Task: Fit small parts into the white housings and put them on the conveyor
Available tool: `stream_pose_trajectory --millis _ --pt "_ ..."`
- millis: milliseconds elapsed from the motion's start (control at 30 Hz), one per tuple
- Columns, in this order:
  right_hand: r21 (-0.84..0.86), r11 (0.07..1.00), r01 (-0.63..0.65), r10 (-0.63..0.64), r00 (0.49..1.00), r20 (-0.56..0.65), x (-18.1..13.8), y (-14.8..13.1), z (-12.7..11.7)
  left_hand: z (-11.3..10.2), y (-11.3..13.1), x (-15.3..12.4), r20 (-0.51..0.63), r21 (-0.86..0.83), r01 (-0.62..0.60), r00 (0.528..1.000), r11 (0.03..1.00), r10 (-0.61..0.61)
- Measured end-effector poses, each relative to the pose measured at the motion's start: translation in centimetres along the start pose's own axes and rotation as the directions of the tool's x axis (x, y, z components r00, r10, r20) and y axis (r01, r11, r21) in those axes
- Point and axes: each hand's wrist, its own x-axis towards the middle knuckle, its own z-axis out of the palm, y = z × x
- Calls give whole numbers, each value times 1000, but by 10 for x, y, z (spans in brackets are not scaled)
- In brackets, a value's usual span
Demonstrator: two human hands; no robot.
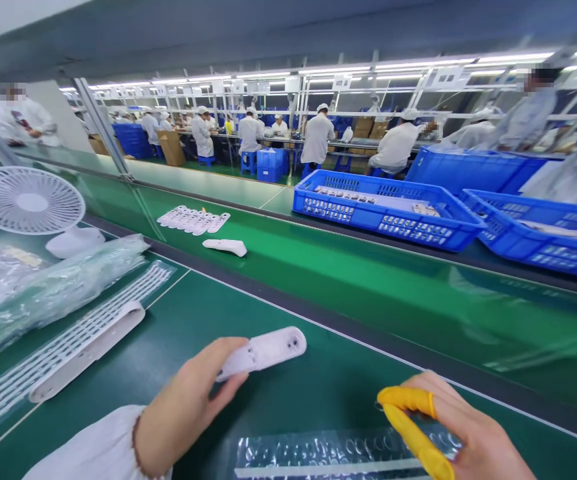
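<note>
My left hand [193,393] grips one end of a long white plastic housing [278,350] with rounded ends and a small dark round fitting near its far end. To the right, my right hand [463,427] has yellow finger cots on the thumb and forefinger. Their tips are pinched together, and the edge of a tiny clear round piece [378,405] shows between them. Partly under that hand lies a clear sheet [318,450] with rows of round outlines and a white strip.
On the left lie another white housing [93,350], a striped strip sheet [68,333], plastic bags [63,287] and a white fan grille [28,200]. White parts [193,220] and a curved piece [224,247] sit on the green belt [288,257]. Blue crates [388,217] stand beyond; people work behind.
</note>
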Motion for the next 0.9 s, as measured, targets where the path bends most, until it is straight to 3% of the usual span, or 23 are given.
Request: stream_pose_trajectory --millis 100,233,400,533,733,900 --pt "-68 997 -20 18 999 -29 6 -7 4 12 32 11 172 -169 -33 983 985 62" --pt "-210 965 -154 173 982 76 1 -1 20 24 52 16 294 -245 -11 952 970 85" --pt "-303 891 -338 409 888 209 -5 7 35 30 61 14 372 -220 3 925 975 81" --pt "-320 859 -400 493 814 307 0 2 33 29 67 13 428 -200 45 902 979 46" --pt "-265 924 -277 375 795 477 5 -4 17 27 69 11 431 -193 74 902 978 17" --pt "-377 926 -40 263 783 563 3 4 13 29 70 11 419 -184 86 908 979 -1"
